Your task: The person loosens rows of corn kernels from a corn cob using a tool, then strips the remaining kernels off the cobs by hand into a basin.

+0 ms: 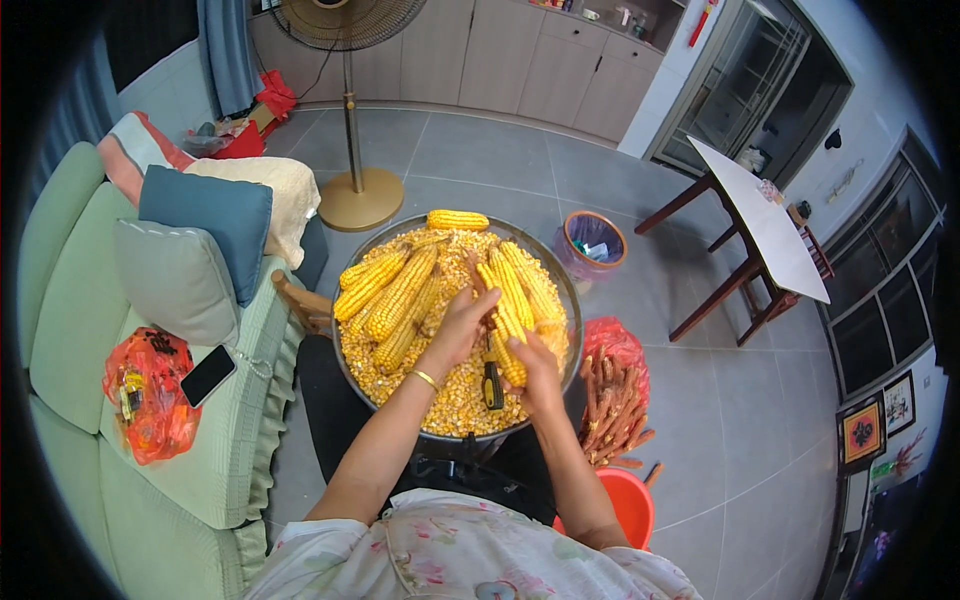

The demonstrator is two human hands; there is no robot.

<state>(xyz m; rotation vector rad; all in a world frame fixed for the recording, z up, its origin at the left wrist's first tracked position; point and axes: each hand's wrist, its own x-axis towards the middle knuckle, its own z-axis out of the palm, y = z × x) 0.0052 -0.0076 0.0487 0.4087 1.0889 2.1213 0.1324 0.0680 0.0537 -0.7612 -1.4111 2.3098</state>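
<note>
My right hand [537,369] grips the lower part of a yellow ear of corn [508,322]. On the same ear's upper left side is my left hand [459,326], its thumb against the kernels and its other fingers partly hidden. Both hands are over a wide round metal basin [576,330] on my lap, filled with loose corn kernels [457,401]. A screwdriver-like tool with a black and yellow handle [492,386] rests on the kernels below the held ear. Several whole ears [401,292] lie at the basin's left, more at its right, and one ear [457,220] at the far rim.
Bare cobs [611,412] spill from a red plastic bag [619,341] right of the basin, beside a red bucket [630,506]. A lined waste bin [592,240] and a standing fan [360,199] are beyond. The green sofa [225,450] at left holds a phone [208,376].
</note>
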